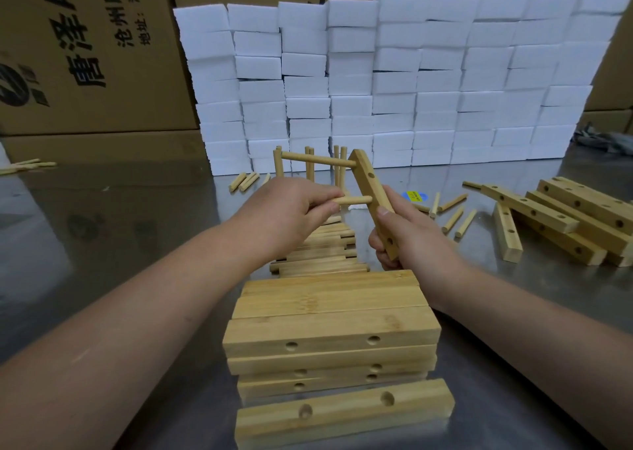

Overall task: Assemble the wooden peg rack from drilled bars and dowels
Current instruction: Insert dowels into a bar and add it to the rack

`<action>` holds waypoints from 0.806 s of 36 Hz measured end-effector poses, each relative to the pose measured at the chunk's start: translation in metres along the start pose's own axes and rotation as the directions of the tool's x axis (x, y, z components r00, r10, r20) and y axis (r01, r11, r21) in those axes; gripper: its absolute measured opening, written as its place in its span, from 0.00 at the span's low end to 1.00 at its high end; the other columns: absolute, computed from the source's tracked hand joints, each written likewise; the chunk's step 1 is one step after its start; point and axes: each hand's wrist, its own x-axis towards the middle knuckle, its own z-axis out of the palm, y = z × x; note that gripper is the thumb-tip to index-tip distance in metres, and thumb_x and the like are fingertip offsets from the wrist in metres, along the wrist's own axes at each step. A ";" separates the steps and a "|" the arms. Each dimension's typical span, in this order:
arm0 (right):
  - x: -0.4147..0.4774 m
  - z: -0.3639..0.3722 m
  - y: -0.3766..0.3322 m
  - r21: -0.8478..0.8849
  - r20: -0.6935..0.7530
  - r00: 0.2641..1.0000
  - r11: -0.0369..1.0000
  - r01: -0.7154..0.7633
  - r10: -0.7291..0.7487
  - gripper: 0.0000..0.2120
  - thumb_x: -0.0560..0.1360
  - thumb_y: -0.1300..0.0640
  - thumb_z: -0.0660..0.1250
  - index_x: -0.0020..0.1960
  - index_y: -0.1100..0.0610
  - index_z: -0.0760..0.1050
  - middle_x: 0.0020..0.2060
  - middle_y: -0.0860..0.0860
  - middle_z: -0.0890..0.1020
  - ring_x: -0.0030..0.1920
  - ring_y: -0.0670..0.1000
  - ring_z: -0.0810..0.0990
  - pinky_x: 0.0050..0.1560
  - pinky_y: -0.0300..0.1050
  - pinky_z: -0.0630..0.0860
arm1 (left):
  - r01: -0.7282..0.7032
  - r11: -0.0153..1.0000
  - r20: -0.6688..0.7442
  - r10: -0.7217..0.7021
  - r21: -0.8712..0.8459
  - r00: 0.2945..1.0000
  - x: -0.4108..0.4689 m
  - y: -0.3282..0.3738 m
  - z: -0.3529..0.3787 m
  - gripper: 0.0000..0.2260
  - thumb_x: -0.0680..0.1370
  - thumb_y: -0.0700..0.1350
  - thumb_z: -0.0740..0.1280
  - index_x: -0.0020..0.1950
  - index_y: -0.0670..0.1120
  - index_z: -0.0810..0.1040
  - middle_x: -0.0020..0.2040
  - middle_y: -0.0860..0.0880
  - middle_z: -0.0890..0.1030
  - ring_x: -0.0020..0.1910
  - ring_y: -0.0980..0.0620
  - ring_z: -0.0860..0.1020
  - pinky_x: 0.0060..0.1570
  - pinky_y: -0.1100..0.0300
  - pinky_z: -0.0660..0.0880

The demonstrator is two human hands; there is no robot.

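Note:
My right hand (411, 235) grips the lower end of a drilled wooden bar (370, 184), held tilted above the table. One dowel (317, 159) sticks out of the bar's top hole toward the left. My left hand (291, 210) pinches a second dowel (356, 200) whose tip sits at a lower hole in the bar. A pile of loose dowels (325, 247) lies under my hands. A stack of drilled bars (329, 340) lies in front of me.
More drilled bars (565, 216) are heaped at the right, with loose dowels (455, 216) beside them. Upright pegs of assembled racks (310, 165) stand behind my hands. A wall of white foam blocks (376, 83) and cardboard boxes (85, 55) closes the back of the metal table (120, 216).

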 end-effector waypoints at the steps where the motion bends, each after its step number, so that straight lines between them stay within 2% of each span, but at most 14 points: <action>1: 0.000 0.000 0.000 -0.006 -0.003 1.000 1.000 0.007 -0.007 0.16 0.81 0.55 0.53 0.55 0.35 0.72 0.28 0.50 0.68 0.25 0.44 0.66 0.26 0.34 0.65 | -0.003 1.000 -0.007 0.003 -0.006 1.000 0.000 0.000 0.000 0.10 0.79 0.48 0.62 0.56 0.53 0.80 0.34 0.54 0.76 0.37 0.58 0.73 0.40 0.62 0.70; 4: -0.001 0.000 -0.001 -0.020 -0.008 1.000 1.000 0.014 -0.014 0.17 0.81 0.57 0.53 0.54 0.35 0.72 0.29 0.52 0.66 0.26 0.44 0.65 0.27 0.36 0.64 | -0.001 1.000 -0.006 0.001 -0.007 1.000 0.001 0.001 0.000 0.10 0.79 0.48 0.61 0.55 0.52 0.81 0.33 0.54 0.76 0.37 0.57 0.73 0.40 0.60 0.70; 6: -0.001 0.001 -0.001 -0.024 -0.011 1.000 1.000 0.009 -0.010 0.17 0.81 0.57 0.53 0.56 0.37 0.72 0.31 0.53 0.65 0.26 0.44 0.65 0.27 0.36 0.64 | 0.009 1.000 -0.001 -0.009 -0.008 1.000 0.001 0.002 0.001 0.10 0.79 0.48 0.61 0.54 0.53 0.81 0.32 0.56 0.75 0.34 0.59 0.72 0.36 0.61 0.69; 9: -0.001 0.001 -0.001 -0.035 -0.008 1.000 0.999 0.020 -0.020 0.17 0.81 0.57 0.53 0.57 0.37 0.72 0.29 0.52 0.65 0.27 0.44 0.64 0.28 0.37 0.64 | 0.061 0.995 -0.006 -0.062 -0.083 0.998 0.001 0.002 0.002 0.10 0.79 0.48 0.61 0.54 0.54 0.81 0.29 0.56 0.74 0.30 0.59 0.71 0.34 0.62 0.68; 15: -0.001 -0.001 0.000 -0.076 -0.034 0.999 0.997 0.013 -0.016 0.16 0.81 0.57 0.53 0.60 0.40 0.72 0.28 0.50 0.67 0.28 0.45 0.65 0.31 0.39 0.65 | 0.151 0.972 0.032 -0.148 -0.182 0.989 0.000 0.003 0.006 0.11 0.80 0.47 0.61 0.57 0.53 0.80 0.23 0.68 0.72 0.25 0.69 0.70 0.27 0.75 0.64; 17: -0.002 0.000 -0.001 -0.063 -0.029 0.999 0.998 0.016 -0.018 0.16 0.81 0.57 0.53 0.58 0.39 0.72 0.28 0.51 0.67 0.28 0.45 0.65 0.31 0.39 0.65 | 0.186 0.955 0.046 -0.181 -0.230 0.982 0.001 0.005 0.003 0.10 0.79 0.48 0.61 0.56 0.53 0.80 0.22 0.63 0.73 0.22 0.66 0.69 0.23 0.74 0.64; 18: -0.003 0.001 -0.002 -0.053 -0.020 0.999 0.998 0.024 -0.025 0.16 0.81 0.57 0.53 0.56 0.39 0.72 0.29 0.52 0.66 0.27 0.45 0.65 0.30 0.38 0.65 | 0.195 0.950 0.050 -0.189 -0.244 0.981 0.002 0.006 0.001 0.10 0.79 0.48 0.61 0.55 0.53 0.81 0.25 0.60 0.75 0.22 0.64 0.69 0.22 0.73 0.63; 21: -0.004 0.003 -0.003 -0.045 -0.013 0.999 0.998 0.044 -0.044 0.16 0.81 0.58 0.52 0.53 0.38 0.72 0.31 0.55 0.64 0.26 0.43 0.65 0.27 0.35 0.65 | 0.219 0.947 0.056 -0.212 -0.236 0.976 0.004 0.006 -0.002 0.10 0.79 0.49 0.61 0.53 0.55 0.81 0.39 0.50 0.82 0.29 0.60 0.71 0.30 0.66 0.68; 22: -0.004 0.003 -0.003 -0.051 -0.016 0.999 0.998 0.045 -0.046 0.16 0.81 0.58 0.52 0.54 0.39 0.72 0.32 0.55 0.64 0.26 0.44 0.65 0.27 0.35 0.64 | 0.237 0.939 0.064 -0.228 -0.248 0.972 0.004 0.006 -0.001 0.10 0.79 0.50 0.61 0.53 0.56 0.81 0.38 0.52 0.81 0.29 0.59 0.71 0.30 0.65 0.68; 24: -0.004 0.002 -0.004 -0.065 -0.018 0.999 0.997 0.043 -0.044 0.15 0.81 0.58 0.52 0.57 0.41 0.71 0.32 0.56 0.65 0.27 0.44 0.64 0.28 0.35 0.65 | 0.274 0.913 0.083 -0.261 -0.302 0.962 0.004 0.007 0.001 0.08 0.79 0.50 0.61 0.50 0.57 0.80 0.27 0.60 0.76 0.24 0.63 0.71 0.26 0.67 0.67; 26: -0.004 0.002 -0.004 -0.074 -0.027 0.999 0.996 0.042 -0.044 0.15 0.81 0.57 0.52 0.59 0.40 0.70 0.32 0.55 0.65 0.28 0.45 0.64 0.28 0.36 0.65 | 0.308 0.885 0.098 -0.292 -0.349 0.951 0.005 0.006 0.002 0.09 0.79 0.50 0.61 0.43 0.59 0.78 0.20 0.61 0.71 0.21 0.63 0.69 0.27 0.66 0.66; 29: -0.004 0.002 -0.004 -0.085 -0.024 0.998 0.995 0.055 -0.057 0.16 0.82 0.57 0.52 0.57 0.37 0.69 0.32 0.54 0.65 0.27 0.45 0.65 0.28 0.36 0.65 | 0.362 0.792 0.145 -0.336 -0.491 0.931 0.008 0.004 0.004 0.19 0.79 0.49 0.62 0.28 0.55 0.78 0.22 0.55 0.64 0.22 0.55 0.63 0.31 0.62 0.64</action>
